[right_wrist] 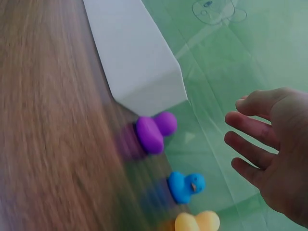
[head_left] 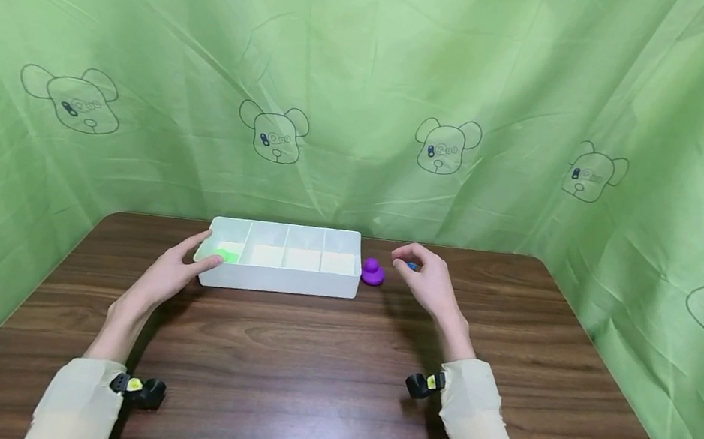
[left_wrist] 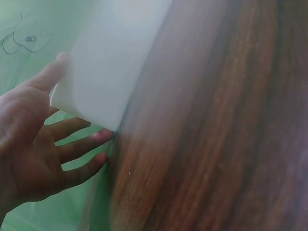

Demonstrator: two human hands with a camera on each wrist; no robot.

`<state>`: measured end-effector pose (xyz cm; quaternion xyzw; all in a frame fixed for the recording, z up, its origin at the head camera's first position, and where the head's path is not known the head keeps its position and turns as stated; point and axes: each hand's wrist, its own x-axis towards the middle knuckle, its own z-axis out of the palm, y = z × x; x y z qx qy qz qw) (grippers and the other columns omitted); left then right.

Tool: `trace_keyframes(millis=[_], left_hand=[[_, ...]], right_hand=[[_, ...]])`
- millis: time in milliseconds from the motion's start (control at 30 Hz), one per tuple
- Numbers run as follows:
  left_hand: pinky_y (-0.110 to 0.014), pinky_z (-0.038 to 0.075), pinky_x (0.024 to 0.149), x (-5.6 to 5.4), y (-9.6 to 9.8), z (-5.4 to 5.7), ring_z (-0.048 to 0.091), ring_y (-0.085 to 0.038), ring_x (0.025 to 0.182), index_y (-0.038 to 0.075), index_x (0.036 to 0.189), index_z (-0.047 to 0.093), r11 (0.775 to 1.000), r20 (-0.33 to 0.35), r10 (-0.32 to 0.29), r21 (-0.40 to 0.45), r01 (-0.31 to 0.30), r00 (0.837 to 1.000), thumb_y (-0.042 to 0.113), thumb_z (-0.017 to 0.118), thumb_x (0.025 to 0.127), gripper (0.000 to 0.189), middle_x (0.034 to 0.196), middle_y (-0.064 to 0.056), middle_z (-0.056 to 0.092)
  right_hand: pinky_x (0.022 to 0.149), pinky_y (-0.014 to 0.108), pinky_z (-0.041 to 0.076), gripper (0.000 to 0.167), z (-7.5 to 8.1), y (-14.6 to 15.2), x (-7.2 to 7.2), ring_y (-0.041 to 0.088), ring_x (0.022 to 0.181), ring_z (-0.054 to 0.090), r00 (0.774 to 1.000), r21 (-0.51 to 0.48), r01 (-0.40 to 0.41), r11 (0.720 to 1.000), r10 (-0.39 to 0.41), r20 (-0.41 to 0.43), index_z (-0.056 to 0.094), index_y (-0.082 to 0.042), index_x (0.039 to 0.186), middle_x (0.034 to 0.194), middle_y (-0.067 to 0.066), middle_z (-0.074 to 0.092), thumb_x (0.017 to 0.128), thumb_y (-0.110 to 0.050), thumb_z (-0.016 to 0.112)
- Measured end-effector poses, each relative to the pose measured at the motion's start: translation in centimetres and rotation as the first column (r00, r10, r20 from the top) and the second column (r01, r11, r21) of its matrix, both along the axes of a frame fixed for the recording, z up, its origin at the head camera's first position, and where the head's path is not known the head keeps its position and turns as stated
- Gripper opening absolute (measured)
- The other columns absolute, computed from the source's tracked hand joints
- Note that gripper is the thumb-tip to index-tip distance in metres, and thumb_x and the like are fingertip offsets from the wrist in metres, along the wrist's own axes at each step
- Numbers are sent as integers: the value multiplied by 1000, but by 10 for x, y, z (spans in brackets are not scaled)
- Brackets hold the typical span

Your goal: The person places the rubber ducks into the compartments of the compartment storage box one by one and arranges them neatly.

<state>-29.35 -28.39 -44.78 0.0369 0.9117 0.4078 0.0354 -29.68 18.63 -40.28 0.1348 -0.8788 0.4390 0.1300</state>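
Note:
A white box (head_left: 277, 280) with several compartments stands toward the table's far edge. Its leftmost compartment has something bright green (head_left: 227, 256) in it. My left hand (head_left: 169, 272) is spread across the box's left end, thumb at the front rim; in the left wrist view its fingers extend fairly straight by the end wall. Just right of the box sits a purple toy duck (head_left: 373, 273). My right hand (head_left: 428, 280) hovers with bent fingers and nothing between them, partly hiding a blue toy duck (right_wrist: 185, 186). Beyond the blue one, the right wrist view shows a yellow toy duck (right_wrist: 196, 222).
The dark wooden table (head_left: 273, 382) runs back to a green curtain (head_left: 358, 84) printed with bear outlines, which also hangs at both sides. Each sleeve carries a small black wrist camera (head_left: 147, 394).

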Motion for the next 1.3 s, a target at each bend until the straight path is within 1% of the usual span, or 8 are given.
trace_keyframes(millis=[133,333,567,767,900,1000,1133,1300], left_hand=[[-69,17,115,0,0,0,12,-45,151,27,161,16,1000,-4,-3,3,3,1000,65,56,92,89,166,-18,16],[-68,18,116,2,-1,-2,14,-44,151,28,161,17,1000,-9,4,9,-3,1000,66,56,91,88,165,-17,17],[-69,19,115,4,-2,0,14,-45,151,27,161,16,1000,-10,8,5,-8,1000,65,55,92,87,165,-17,17],[-69,17,116,2,-1,-1,13,-44,151,27,161,16,1000,-7,1,10,-1,1000,65,55,92,88,166,-16,16],[-69,17,116,1,-1,-1,12,-44,151,28,161,16,1000,-10,0,9,0,1000,66,55,92,88,166,-16,16],[-69,17,116,2,-2,0,13,-44,151,28,161,16,1000,-10,-1,6,2,1000,66,55,92,88,166,-16,16],[-69,18,116,3,-1,1,13,-45,151,28,161,16,1000,-12,-2,4,2,1000,65,55,92,87,166,-17,16],[-70,18,115,4,0,1,13,-45,151,28,161,16,1000,-8,1,5,-1,1000,65,55,92,87,166,-16,16]], right_hand=[[95,43,53,13,-5,10,1,21,102,66,1000,-23,13,1000,-13,10,72,-9,104,103,7,74,93,-14,68],[96,49,48,16,-12,22,2,22,106,64,998,1,59,998,-59,30,72,-9,107,107,6,73,93,-16,68],[99,49,46,17,-16,33,2,25,106,64,996,23,80,997,-81,47,72,-8,106,106,8,74,93,-16,68],[94,46,48,15,-20,46,-1,25,100,64,994,52,103,993,-104,28,72,-8,106,105,10,74,93,-14,68],[91,47,49,16,-22,54,-2,25,97,63,993,48,114,992,-115,15,71,-7,107,105,12,73,93,-12,67],[92,48,49,18,-27,60,-3,28,99,64,993,50,117,992,-118,8,71,-3,109,107,15,73,93,-11,67],[92,45,51,19,-33,66,-4,31,102,66,992,40,127,991,-127,9,70,0,110,110,17,71,93,-9,67],[92,43,51,19,-38,74,-6,31,103,66,989,34,146,989,-146,8,70,-1,110,113,17,68,94,-10,67]])
